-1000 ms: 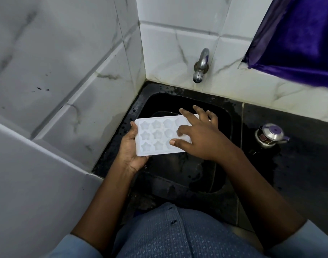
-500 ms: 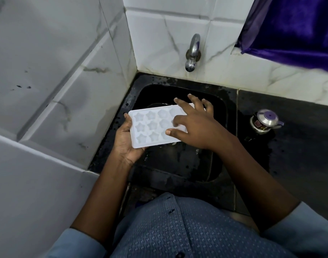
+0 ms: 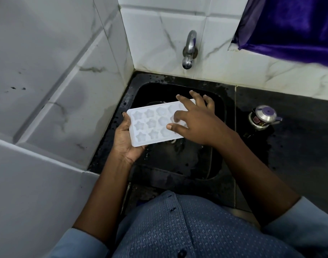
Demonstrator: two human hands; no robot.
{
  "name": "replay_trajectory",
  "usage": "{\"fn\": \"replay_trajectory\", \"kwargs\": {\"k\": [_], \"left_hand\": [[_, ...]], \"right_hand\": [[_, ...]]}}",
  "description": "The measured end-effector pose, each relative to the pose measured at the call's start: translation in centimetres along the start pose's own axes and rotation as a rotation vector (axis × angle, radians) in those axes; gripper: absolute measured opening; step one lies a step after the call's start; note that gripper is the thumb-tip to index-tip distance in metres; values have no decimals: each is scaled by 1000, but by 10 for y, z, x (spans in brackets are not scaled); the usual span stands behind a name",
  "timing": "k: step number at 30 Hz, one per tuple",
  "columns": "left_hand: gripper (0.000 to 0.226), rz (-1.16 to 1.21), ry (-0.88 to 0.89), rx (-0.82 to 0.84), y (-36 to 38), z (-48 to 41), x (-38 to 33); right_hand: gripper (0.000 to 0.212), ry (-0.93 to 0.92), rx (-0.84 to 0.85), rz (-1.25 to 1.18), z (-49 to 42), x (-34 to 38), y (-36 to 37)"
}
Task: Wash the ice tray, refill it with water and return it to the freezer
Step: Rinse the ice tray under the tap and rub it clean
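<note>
Held the ice tray (image 3: 152, 125) level over the sink (image 3: 218, 138), gripped at its left end by the left hand (image 3: 125, 141). Pressed on the star cups with the right hand (image 3: 196, 123), fingers spread, holding nothing. Probably best scrubbed cup by cup.

The ice tray (image 3: 152, 125) spans the sink (image 3: 178, 79), the left hand (image 3: 126, 140) gripping its left end and the right hand (image 3: 194, 125) spread on top, blocking the drain. Free air lies between tray and tap (image 3: 189, 51). A tiled wall (image 3: 70, 101) hems the left (close by). A small steel pot (image 3: 263, 118) stands on the counter (image 3: 299, 164) to the right.
</note>
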State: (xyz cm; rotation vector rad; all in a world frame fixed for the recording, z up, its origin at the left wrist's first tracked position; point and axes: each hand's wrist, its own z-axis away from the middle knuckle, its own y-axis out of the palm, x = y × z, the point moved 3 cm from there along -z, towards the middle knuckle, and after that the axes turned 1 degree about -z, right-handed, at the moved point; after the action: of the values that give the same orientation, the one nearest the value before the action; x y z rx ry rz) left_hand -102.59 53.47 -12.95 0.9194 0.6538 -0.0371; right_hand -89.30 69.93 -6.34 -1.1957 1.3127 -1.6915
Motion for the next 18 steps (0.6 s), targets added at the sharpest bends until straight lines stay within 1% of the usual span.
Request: {"fn": "replay_trajectory", "kwargs": {"k": [3, 7, 10, 12, 18], "left_hand": [[71, -1, -3, 1, -1, 0, -1], [69, 10, 3, -24, -4, -1, -3], [66, 15, 18, -42, -7, 0, -7], [62, 3, 26, -62, -10, 2, -9], [67, 13, 31, -76, -9, 7, -10]], "right_hand": [[59, -38, -1, -16, -1, 2, 0], [66, 29, -20, -7, -2, -5, -4], [63, 65, -25, -1, 1, -16, -7], [65, 86, -26, 2, 4, -24, -8], [70, 58, 50, 8, 13, -25, 0]]}}
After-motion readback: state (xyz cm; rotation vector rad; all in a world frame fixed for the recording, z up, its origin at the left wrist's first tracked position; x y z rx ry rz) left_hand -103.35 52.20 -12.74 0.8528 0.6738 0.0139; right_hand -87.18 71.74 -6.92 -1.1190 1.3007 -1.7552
